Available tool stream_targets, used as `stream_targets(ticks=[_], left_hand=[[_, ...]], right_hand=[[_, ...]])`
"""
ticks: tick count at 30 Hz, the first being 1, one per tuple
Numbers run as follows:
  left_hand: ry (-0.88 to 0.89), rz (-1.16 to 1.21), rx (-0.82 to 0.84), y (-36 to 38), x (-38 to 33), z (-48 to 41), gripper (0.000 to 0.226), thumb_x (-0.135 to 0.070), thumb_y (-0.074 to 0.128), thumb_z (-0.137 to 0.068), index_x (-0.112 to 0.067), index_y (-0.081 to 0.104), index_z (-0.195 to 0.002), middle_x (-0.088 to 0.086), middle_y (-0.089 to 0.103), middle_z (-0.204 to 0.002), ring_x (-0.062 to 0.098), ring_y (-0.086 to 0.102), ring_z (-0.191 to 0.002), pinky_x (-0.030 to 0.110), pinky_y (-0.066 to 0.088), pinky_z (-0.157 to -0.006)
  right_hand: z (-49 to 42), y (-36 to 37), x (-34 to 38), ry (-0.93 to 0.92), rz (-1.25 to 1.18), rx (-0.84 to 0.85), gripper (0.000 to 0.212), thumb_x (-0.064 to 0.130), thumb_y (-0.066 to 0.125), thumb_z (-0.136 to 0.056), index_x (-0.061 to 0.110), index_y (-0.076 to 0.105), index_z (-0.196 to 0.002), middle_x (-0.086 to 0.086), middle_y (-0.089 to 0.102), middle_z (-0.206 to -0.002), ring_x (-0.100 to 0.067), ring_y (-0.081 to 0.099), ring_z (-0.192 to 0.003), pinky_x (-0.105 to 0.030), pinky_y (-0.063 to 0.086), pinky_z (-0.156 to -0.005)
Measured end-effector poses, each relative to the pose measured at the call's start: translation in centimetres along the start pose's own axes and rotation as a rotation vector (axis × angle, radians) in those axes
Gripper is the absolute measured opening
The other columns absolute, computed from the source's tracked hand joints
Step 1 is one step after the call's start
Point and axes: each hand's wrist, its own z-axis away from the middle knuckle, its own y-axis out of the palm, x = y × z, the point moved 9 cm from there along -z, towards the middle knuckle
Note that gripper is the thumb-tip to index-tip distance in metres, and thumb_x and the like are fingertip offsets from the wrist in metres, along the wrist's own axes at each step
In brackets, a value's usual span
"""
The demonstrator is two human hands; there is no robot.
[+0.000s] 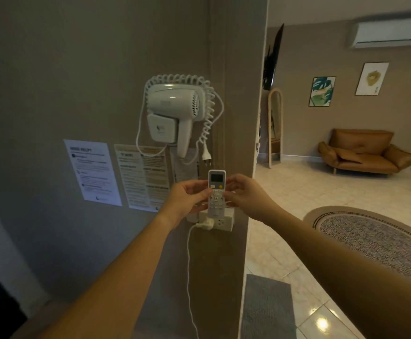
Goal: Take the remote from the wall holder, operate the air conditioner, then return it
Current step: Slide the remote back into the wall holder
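A white remote (216, 190) with a small screen and an orange button stands upright against the grey wall, its lower end in a white wall holder (228, 214). My left hand (187, 199) grips its left edge and my right hand (242, 194) grips its right edge, fingers curled around the keypad. The white air conditioner (390, 33) hangs high on the far wall at the upper right.
A white wall-mounted hair dryer (172, 111) with a coiled cord hangs just above the remote. A socket (221, 223) with a plugged cable sits under the holder. Printed notices (93, 172) are to the left. Beyond the wall corner are a brown sofa (365, 152) and a round rug (375, 238).
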Motion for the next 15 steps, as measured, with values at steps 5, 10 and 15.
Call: stream_targets(ticks=[5,10,15], left_hand=[[-0.003,-0.023,-0.020,-3.2,1.2,-0.5,0.034,-0.005,0.079,-0.092,-0.009,0.075,-0.125,0.015,0.080,-0.119,0.032,0.077,-0.112,0.053,0.064,-0.093],[-0.006,-0.004,-0.029,-5.1,2.3,-1.6,0.026,-0.002,0.077,-0.092,-0.019,0.077,-0.112,0.011,0.080,-0.115,0.028,0.077,-0.111,0.040,0.067,-0.085],[-0.033,-0.002,-0.052,-6.6,4.1,-3.8,0.025,-0.002,0.079,-0.090,-0.022,0.078,-0.104,0.010,0.081,-0.111,0.029,0.078,-0.109,0.048,0.064,-0.093]], right_hand=[[-1.7,3.3,-0.1,-0.007,0.033,0.033,0.024,0.015,0.074,-0.097,0.013,0.066,-0.119,-0.002,0.073,-0.105,-0.017,0.076,-0.093,-0.031,0.066,-0.079],[-3.4,5.6,-0.4,-0.039,0.102,0.025,0.026,0.015,0.074,-0.096,0.013,0.066,-0.120,0.001,0.072,-0.103,-0.013,0.073,-0.091,-0.032,0.064,-0.083],[-5.4,7.3,-1.4,-0.021,0.149,0.012,0.028,0.016,0.073,-0.097,0.014,0.064,-0.124,0.005,0.068,-0.103,-0.008,0.066,-0.088,-0.012,0.049,-0.071]])
